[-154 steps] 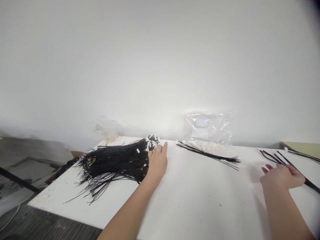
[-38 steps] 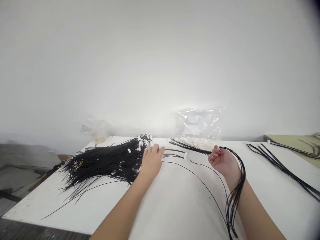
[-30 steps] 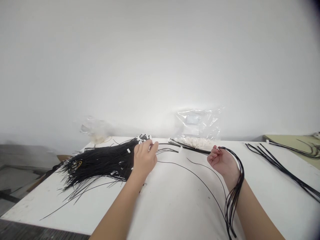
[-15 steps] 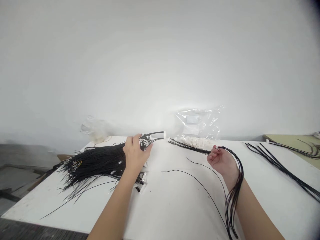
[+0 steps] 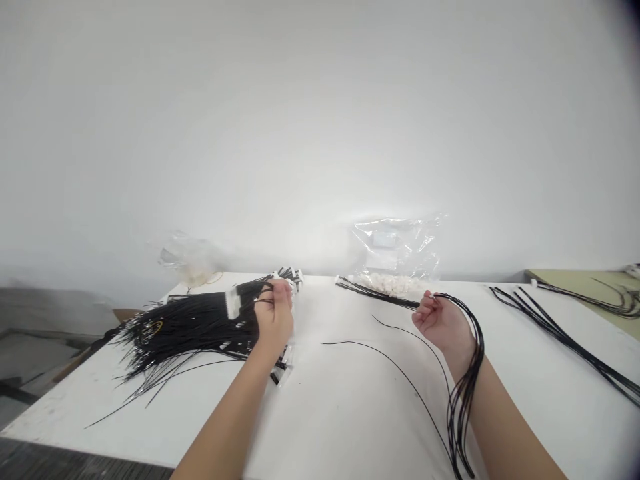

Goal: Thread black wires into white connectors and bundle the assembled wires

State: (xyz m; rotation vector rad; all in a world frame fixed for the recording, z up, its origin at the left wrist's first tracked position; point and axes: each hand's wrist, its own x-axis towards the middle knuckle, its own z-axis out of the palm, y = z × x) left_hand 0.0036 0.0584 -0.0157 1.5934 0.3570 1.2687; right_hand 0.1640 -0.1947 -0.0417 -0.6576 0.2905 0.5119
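Note:
A big heap of thin black wires (image 5: 190, 327) with white end connectors lies on the left of the white table (image 5: 350, 407). My left hand (image 5: 274, 315) is closed above the heap's right end, gripping a few wires whose white connector (image 5: 233, 303) points left. My right hand (image 5: 443, 321), palm up near the table's middle, is closed on a bunch of black wires (image 5: 467, 393) that loop over my wrist and hang down toward me. Two loose single wires (image 5: 385, 353) curve across the table between my hands.
A clear plastic bag of small white connectors (image 5: 397, 257) stands at the back by the wall, with a short bundle of wires (image 5: 375, 293) before it. More wires (image 5: 560, 333) lie at the right. A crumpled bag (image 5: 193, 260) sits back left. A tan surface (image 5: 590, 287) adjoins far right.
My left hand lifted a few wires from beside the heap and swung their connector end from right to left over the heap. My right hand has stayed put with its bunch.

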